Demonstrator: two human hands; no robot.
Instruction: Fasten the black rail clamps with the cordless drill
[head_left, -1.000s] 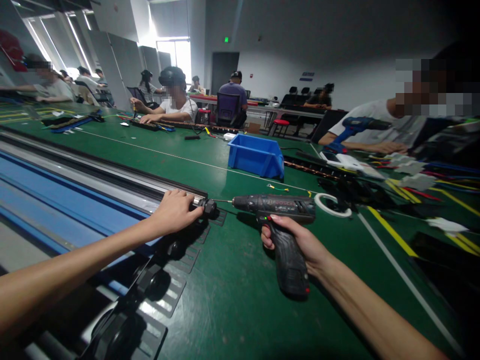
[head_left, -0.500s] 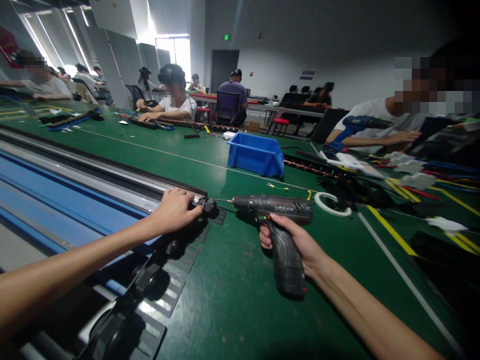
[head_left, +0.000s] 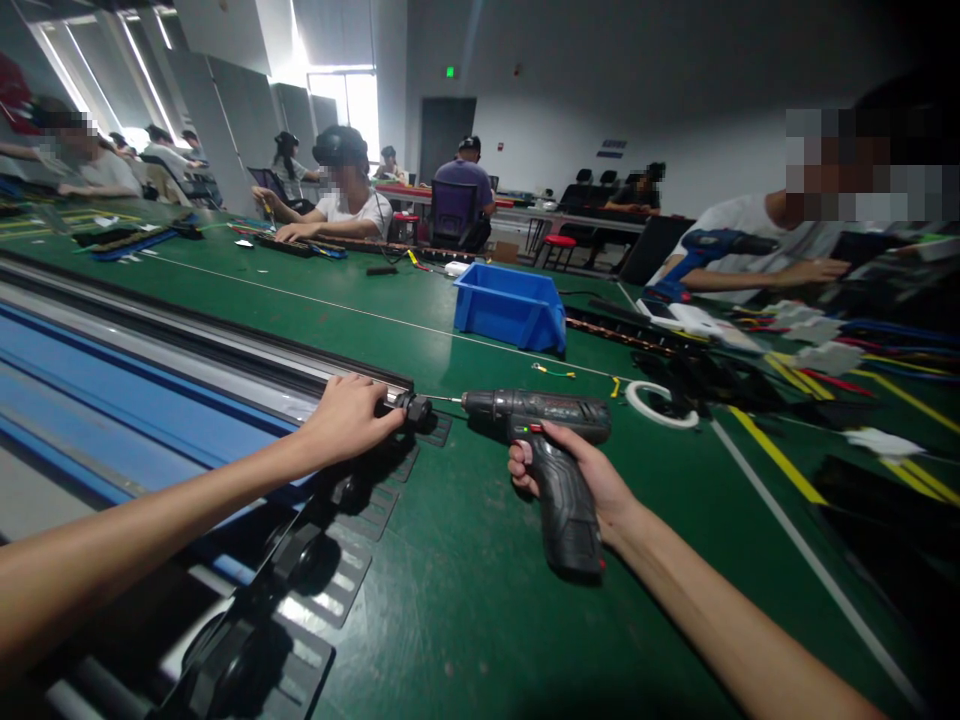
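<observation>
Currently, our left hand is curled around the end of one black-and-silver rail, its thumb against the nearest of four black knobs we count in a slanting row. Our right hand grasps one black drill by its handle, above the green table, its single thin bit pointing left toward that knob, though we cannot tell whether they touch. Beyond it we see one blue bin, one white ring and one blue drill.
</observation>
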